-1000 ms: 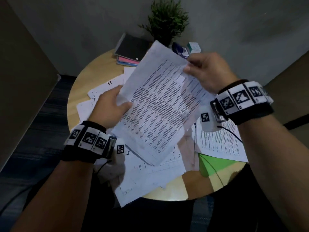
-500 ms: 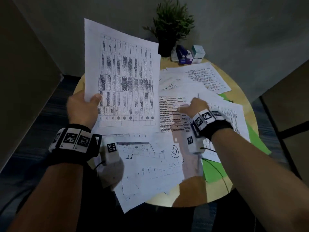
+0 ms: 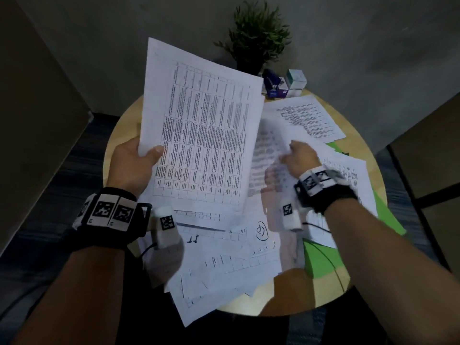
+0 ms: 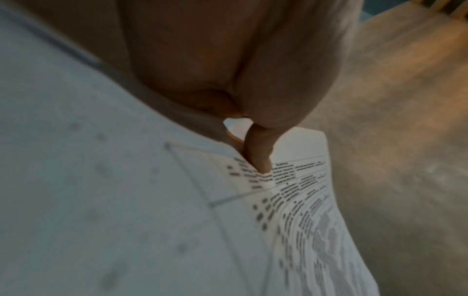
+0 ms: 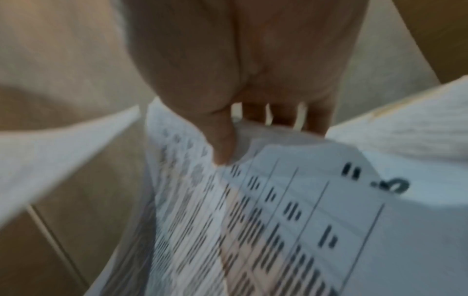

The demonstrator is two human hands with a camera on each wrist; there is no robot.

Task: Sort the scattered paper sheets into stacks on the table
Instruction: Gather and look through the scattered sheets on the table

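My left hand holds a small stack of printed table sheets upright above the round wooden table, thumb pressed on the front page. To its right, my right hand pinches a blurred printed sheet and lifts it off the scattered papers; in the right wrist view the thumb lies on top and the fingers beneath that sheet. More white sheets spread over the table's near half, and one text page lies at the far right.
A potted plant stands at the table's far edge, with a blue stapler and small boxes beside it. Green sheets lie under the white papers on the near right. Walls close in behind and to the left.
The left hand's stack has tilted a little to the right. The right hand, which was flat on the papers, now pinches a sheet and raises it.
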